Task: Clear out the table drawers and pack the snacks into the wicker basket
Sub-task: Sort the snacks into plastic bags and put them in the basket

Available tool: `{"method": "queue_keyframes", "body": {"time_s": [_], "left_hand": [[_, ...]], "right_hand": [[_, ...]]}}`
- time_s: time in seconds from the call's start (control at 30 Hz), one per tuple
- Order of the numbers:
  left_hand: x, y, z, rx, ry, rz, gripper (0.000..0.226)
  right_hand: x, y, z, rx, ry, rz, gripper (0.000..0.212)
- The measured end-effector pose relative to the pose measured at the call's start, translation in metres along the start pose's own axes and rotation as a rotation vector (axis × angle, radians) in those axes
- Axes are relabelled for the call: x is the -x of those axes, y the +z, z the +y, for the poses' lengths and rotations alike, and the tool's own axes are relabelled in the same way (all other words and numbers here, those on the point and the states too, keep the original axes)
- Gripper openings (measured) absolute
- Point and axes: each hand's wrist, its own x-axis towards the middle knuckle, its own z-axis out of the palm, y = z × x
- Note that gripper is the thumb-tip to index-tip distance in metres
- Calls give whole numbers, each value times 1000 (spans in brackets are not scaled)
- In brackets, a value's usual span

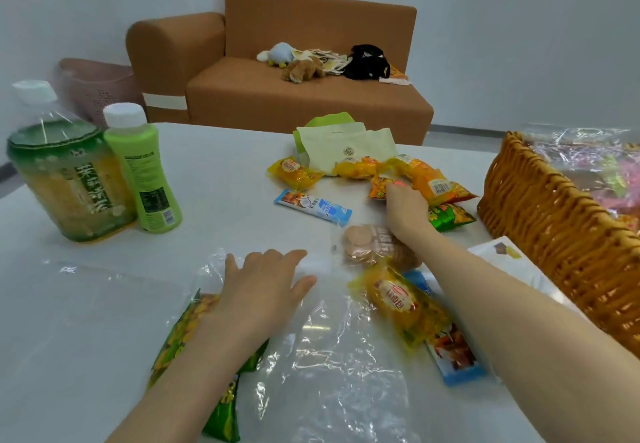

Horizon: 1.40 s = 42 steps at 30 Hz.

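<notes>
Where right hand [406, 208] lies, snack [378, 189] (maybe touched)

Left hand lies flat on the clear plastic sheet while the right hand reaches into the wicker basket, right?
No. Head view: the left hand lies flat on the clear plastic sheet, but the right hand reaches to an orange snack packet on the white table, outside the woven wicker basket.

The counter [225, 172] is white, the basket [540, 221] a golden-brown weave, the sofa [294, 96] orange-brown. Both bottles have white caps: the tea bottle [65, 179] green and yellow, the small bottle [145, 172] pale green. The packet [405, 304] is yellow-orange, the bar [313, 207] blue and white, the bag [446, 217] green with yellow print.
</notes>
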Motion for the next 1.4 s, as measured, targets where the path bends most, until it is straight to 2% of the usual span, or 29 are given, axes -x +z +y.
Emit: {"method": "queue_keyframes", "body": {"time_s": [0.13, 0.23, 0.3, 0.4, 0.47, 0.57, 0.67, 0.8, 0.9, 0.97, 1.03, 1.1, 1.13, 1.17, 1.23, 1.33, 1.4], "left_hand": [[1, -6, -2, 48, 17, 51, 51], [3, -10, -7, 165, 32, 142, 51], [6, -14, -10, 367, 25, 224, 49], [14, -27, -11, 786, -21, 287, 38], [22, -37, -9, 1035, -42, 280, 28], [43, -44, -4, 1316, -49, 218, 29], [62, -43, -3, 1398, -105, 332, 33], [86, -35, -10, 1413, -172, 421, 27], [101, -31, -13, 1472, -179, 427, 21], [108, -29, -18, 1518, -204, 427, 23], [113, -28, -22, 1545, -212, 402, 25], [118, -26, -22, 1559, -167, 347, 23], [121, -27, -20, 1554, -134, 329, 22], [123, -28, -18, 1527, -99, 325, 20], [126, -31, -16, 1415, -37, 349, 13], [126, -36, -21, 1282, 4, 378, 9], [120, -34, -35, 1077, -30, 436, 10]], "right_hand": [[8, -12, -2, 87, -66, 30, 27], [21, -24, -3, -38, -64, 74, 29], [36, -35, -8, -183, -92, 156, 34], [71, -59, -21, -318, -206, 296, 52], [99, -74, -34, -352, -310, 363, 65], [141, -89, -56, -402, -412, 442, 74], [175, -96, -71, -372, -482, 552, 73], [202, -105, -72, -338, -577, 557, 75], [216, -111, -65, -338, -718, 439, 57], [223, -120, -59, -638, -656, 143, 41], [229, -131, -57, -1080, -469, -199, 42], [233, -139, -57, -1560, -211, -415, 43], [235, -142, -58, -1719, -106, -475, 46], [236, -142, -57, -1767, -55, -483, 52], [239, -142, -59, -1624, -67, -399, 52], [239, -145, -54, -1504, -28, -230, 26], [231, -145, -40, -1458, 79, -142, 21]]}}
